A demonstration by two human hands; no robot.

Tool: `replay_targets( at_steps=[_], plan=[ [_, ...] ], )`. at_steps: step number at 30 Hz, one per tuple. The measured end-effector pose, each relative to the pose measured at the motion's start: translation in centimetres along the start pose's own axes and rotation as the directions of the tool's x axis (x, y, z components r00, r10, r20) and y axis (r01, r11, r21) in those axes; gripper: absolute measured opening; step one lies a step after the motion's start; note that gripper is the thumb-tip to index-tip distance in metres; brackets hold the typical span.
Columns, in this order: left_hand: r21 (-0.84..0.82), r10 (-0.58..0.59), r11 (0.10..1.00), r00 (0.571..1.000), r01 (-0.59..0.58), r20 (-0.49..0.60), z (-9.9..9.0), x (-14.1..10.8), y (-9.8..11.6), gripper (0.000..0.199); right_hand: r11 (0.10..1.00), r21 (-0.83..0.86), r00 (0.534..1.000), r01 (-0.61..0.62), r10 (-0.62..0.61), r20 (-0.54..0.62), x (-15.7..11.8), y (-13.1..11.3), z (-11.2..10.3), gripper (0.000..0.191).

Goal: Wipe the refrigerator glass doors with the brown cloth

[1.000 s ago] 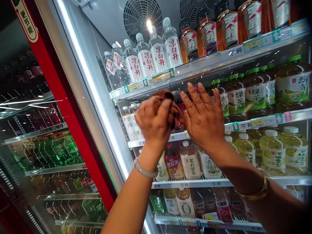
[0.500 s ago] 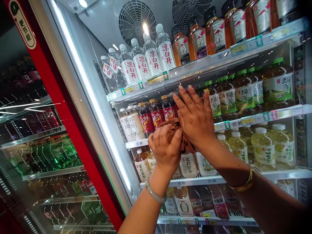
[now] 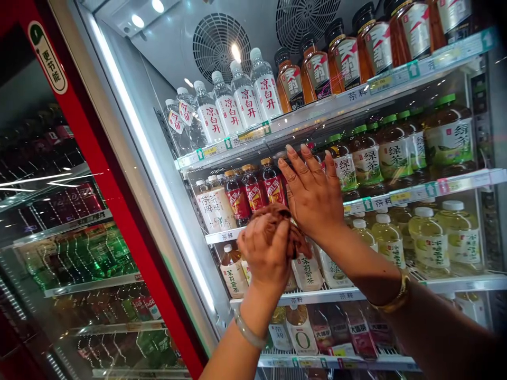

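My left hand [image 3: 266,250] is closed around a crumpled brown cloth [image 3: 295,240], which bulges out above and to the right of the fingers. Just right of the cloth, my right hand [image 3: 315,195] lies flat with its fingers spread, palm toward the glass door of a lit drinks cooler. A pale bangle is on the left wrist and a gold one on the right. Behind the hands stand bottles with red labels [image 3: 254,192] and green tea bottles [image 3: 366,158], partly covered by the hands.
Water bottles [image 3: 267,95] and amber bottles [image 3: 346,60] line the cooler's top shelf [image 3: 285,125]. Pale yellow drinks [image 3: 428,240] stand lower right. A red door frame [image 3: 114,211] slants down the left, with another bottle-filled cooler beyond it.
The whole view has shifted slightly. My left hand and the cloth are a little lower and further left against the shelves; my right hand stays spread and has moved slightly left.
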State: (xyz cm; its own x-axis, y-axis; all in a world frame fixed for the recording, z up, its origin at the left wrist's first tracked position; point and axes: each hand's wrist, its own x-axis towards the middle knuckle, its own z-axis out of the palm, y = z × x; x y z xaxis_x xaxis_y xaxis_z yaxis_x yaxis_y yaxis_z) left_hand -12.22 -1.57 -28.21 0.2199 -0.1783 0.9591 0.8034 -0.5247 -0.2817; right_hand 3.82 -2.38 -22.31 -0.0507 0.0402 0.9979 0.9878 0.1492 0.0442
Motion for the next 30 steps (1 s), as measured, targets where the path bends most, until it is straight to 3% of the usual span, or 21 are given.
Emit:
replay_targets(
  at_steps=[3,7,9,11,13,17,19,21,25,28,30],
  plan=[
    [0.003,0.059,0.998,0.997,-0.059,0.045,0.1,0.2,0.6,0.026,1.000,-0.015,1.000,0.003,-0.003,0.013,0.0,0.0,0.0,0.062],
    [0.019,0.024,0.999,0.994,-0.026,0.107,0.5,6.4,-1.6,0.035,0.998,-0.052,0.999,0.033,-0.035,-0.036,0.0,0.1,-0.2,0.055],
    [0.036,-0.027,0.999,0.995,0.023,0.097,0.7,9.4,-2.8,0.042,0.996,-0.066,0.998,0.052,-0.053,-0.013,0.1,0.3,-0.7,0.056],
    [0.050,-0.069,0.997,0.996,0.066,0.062,1.1,10.9,-3.3,0.044,0.993,-0.071,0.996,0.089,-0.087,0.031,0.3,1.0,-1.5,0.057],
    [0.062,-0.078,0.995,0.997,0.076,0.029,1.4,10.2,-2.9,0.043,0.988,-0.083,0.991,0.127,-0.123,0.054,0.5,2.1,-2.5,0.055],
    [0.056,0.001,0.998,0.999,0.001,-0.048,1.5,4.7,-0.2,0.033,0.978,-0.099,0.982,0.184,-0.179,0.058,0.3,5.2,-3.8,0.053],
    [0.042,0.036,0.998,0.999,-0.035,-0.034,1.4,2.3,1.1,0.026,0.975,-0.084,0.978,0.204,-0.199,0.067,0.0,6.4,-3.9,0.058],
    [0.030,0.058,0.998,0.998,-0.057,-0.024,1.4,1.6,1.8,0.022,0.975,-0.084,0.978,0.207,-0.203,0.056,-0.4,6.9,-3.6,0.058],
    [0.018,0.037,0.999,0.999,-0.036,-0.034,2.4,5.9,1.7,0.026,0.974,-0.109,0.980,0.201,-0.199,0.023,-0.9,6.8,-3.0,0.059],
    [0.010,-0.078,0.997,0.997,0.079,-0.027,3.7,9.9,1.8,0.033,0.977,-0.093,0.981,0.192,-0.190,0.030,-1.0,6.6,-2.8,0.066],
    [0.021,-0.118,0.993,0.992,0.119,-0.038,4.3,10.4,2.6,0.033,0.981,-0.087,0.985,0.173,-0.173,0.013,-1.1,6.7,-2.7,0.069]
  ],
)
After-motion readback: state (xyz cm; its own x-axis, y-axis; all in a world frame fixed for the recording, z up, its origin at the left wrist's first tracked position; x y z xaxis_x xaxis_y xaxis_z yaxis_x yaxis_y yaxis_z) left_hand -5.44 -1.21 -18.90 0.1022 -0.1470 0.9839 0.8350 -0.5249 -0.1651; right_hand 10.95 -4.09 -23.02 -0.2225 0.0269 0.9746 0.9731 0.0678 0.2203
